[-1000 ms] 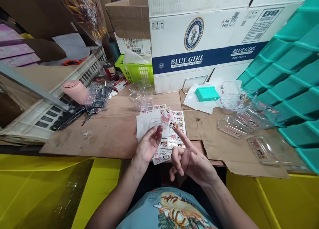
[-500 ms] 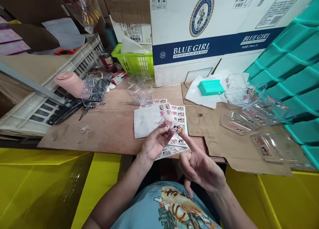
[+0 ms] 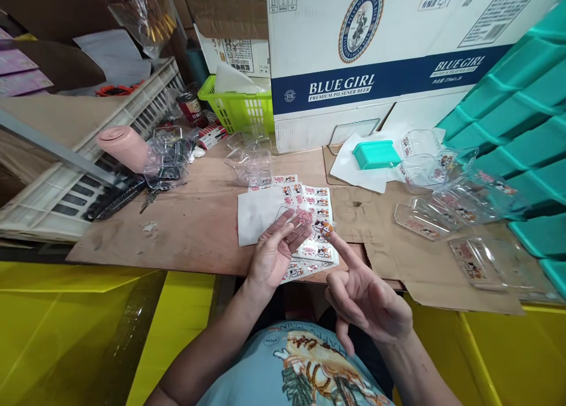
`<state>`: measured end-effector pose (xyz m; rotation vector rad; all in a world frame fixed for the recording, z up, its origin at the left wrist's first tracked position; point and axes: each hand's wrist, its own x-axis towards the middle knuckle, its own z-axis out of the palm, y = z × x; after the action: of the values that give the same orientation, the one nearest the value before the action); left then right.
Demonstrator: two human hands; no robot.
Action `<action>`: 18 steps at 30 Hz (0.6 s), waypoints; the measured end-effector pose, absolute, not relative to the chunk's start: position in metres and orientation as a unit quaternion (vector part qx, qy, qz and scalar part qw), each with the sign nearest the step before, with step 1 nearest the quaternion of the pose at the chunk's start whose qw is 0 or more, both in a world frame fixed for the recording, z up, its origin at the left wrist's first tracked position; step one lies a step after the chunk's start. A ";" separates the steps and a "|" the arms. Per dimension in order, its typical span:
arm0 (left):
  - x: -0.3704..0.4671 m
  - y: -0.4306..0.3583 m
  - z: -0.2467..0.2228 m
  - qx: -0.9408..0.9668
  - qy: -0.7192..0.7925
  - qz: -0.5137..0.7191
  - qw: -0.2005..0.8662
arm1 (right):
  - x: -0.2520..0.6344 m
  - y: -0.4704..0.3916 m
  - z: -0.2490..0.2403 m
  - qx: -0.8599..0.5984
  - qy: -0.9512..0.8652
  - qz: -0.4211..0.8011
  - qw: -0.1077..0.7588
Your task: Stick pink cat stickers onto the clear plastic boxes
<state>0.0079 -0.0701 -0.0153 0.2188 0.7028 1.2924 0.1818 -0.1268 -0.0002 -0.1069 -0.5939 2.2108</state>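
My left hand (image 3: 276, 247) pinches a small clear plastic piece (image 3: 304, 216), its transparent edges hard to make out over the sheets behind it. Pink lettering and a cartoon cat sticker (image 3: 323, 227) show at its right end. The forefinger of my right hand (image 3: 365, 297) is stretched out, its tip at the sticker's right edge; the other fingers are loosely bent and apart, gripping nothing. Beneath both hands lie sticker sheets (image 3: 322, 201) printed with rows of cats and pink lettering. A white backing sheet (image 3: 256, 217) lies to their left.
Clear plastic cases with cat stickers (image 3: 475, 261) lie on cardboard (image 3: 380, 250) at right, beside stacked teal trays (image 3: 508, 141). A teal box (image 3: 377, 154) rests on white paper. Plain clear cases (image 3: 250, 161), a pink cup (image 3: 124, 147) and a green basket (image 3: 236, 108) stand farther back.
Both hands have shifted slightly right, my right hand a little more. My left fingers have straightened along the plastic piece, and its sticker end has moved right with my right fingertip.
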 end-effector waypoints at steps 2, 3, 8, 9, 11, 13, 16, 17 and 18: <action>0.012 -0.072 -0.015 0.099 0.326 0.597 0.726 | 0.179 -0.127 -0.005 -0.048 -0.230 0.882 0.409; 0.014 -0.073 -0.015 0.097 0.331 0.600 0.722 | 0.178 -0.127 -0.007 -0.052 -0.228 0.883 0.407; 0.018 -0.076 -0.011 0.120 0.319 0.602 0.722 | 0.174 -0.125 -0.017 -0.068 -0.216 0.884 0.408; 0.018 -0.077 -0.010 0.125 0.314 0.603 0.723 | 0.174 -0.125 -0.018 -0.067 -0.215 0.884 0.409; 0.018 -0.078 -0.008 0.128 0.309 0.605 0.723 | 0.174 -0.124 -0.019 -0.064 -0.211 0.885 0.410; 0.018 -0.078 -0.008 0.125 0.309 0.607 0.722 | 0.173 -0.124 -0.019 -0.062 -0.208 0.886 0.410; 0.019 -0.078 -0.009 0.119 0.309 0.610 0.720 | 0.171 -0.125 -0.018 -0.062 -0.207 0.887 0.408; 0.019 -0.078 -0.009 0.117 0.308 0.611 0.720 | 0.171 -0.126 -0.017 -0.066 -0.210 0.885 0.410; 0.019 -0.078 -0.009 0.117 0.308 0.610 0.720 | 0.170 -0.126 -0.015 -0.077 -0.217 0.880 0.415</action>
<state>0.0188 -0.0781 -0.0095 0.2585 0.6807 1.3493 0.1698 -0.1265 -0.0152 -0.1926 -0.5461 2.2105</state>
